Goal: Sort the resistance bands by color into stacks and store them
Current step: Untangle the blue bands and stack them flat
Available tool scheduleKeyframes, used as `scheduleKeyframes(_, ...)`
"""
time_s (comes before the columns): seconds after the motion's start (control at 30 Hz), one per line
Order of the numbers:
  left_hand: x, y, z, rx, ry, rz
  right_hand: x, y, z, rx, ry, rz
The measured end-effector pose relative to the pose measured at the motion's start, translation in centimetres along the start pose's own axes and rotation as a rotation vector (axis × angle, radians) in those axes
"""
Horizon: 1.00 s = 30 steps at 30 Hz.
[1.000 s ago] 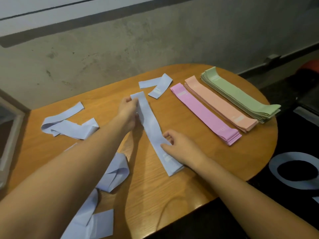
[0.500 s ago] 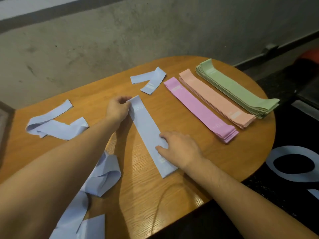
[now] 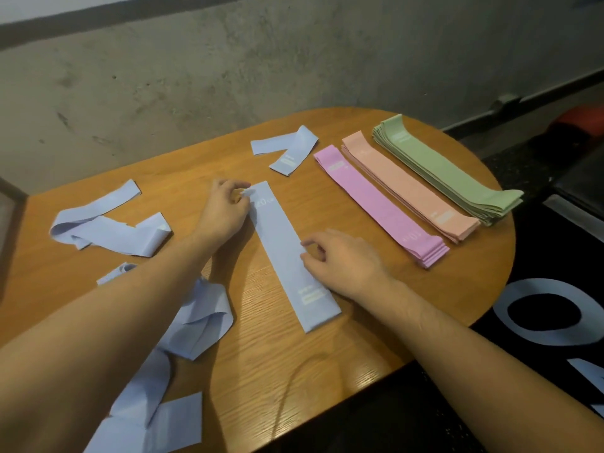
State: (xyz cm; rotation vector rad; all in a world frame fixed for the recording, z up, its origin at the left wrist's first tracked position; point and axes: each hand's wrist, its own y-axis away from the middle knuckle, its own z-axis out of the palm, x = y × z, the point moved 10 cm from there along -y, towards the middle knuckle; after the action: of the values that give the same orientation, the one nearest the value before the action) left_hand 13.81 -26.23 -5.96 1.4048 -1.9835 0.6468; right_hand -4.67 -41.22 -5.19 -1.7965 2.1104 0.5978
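Starting the blue stack: we are flattening the first blue band point(image 3: 287, 253).
Left hand point(image 3: 225, 210) is pinching its 12 o'clock end, right hand point(image 3: 343, 259), fingers loosely curled, is pressing its 5 o'clock half; next we are needing another loose band point(image 3: 287, 148).

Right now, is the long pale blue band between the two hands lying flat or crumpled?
Flat. The long pale blue band lies straight on the wooden table, without folds; the left hand pinches its far end.

One blue band point(image 3: 287, 253) flat mid-bench, straight. Pink stack point(image 3: 379, 204), peach stack point(image 3: 408, 184), green stack point(image 3: 447, 168) side by side at right. Loose blue bands: crumpled at left point(image 3: 108, 223), near edge point(image 3: 196, 322), folded one at back point(image 3: 291, 148).
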Motion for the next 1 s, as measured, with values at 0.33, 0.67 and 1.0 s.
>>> scheduleKeyframes(0.33, -0.2, 3.8, 0.0, 0.087, 0.035, 0.196, -1.4, -8.1, -3.4, 0.080, -0.070, -0.093)
scheduleKeyframes(0.67, 0.2, 3.7, -0.1, 0.100, 0.106, 0.212, -2.1, -18.6, -3.6, 0.016, 0.213, -0.071)
scheduleKeyframes(1.0, 0.3, 4.0, -0.2, 0.091, 0.133, 0.200, -2.2, -22.0, -2.3, -0.042, 0.582, -0.235)
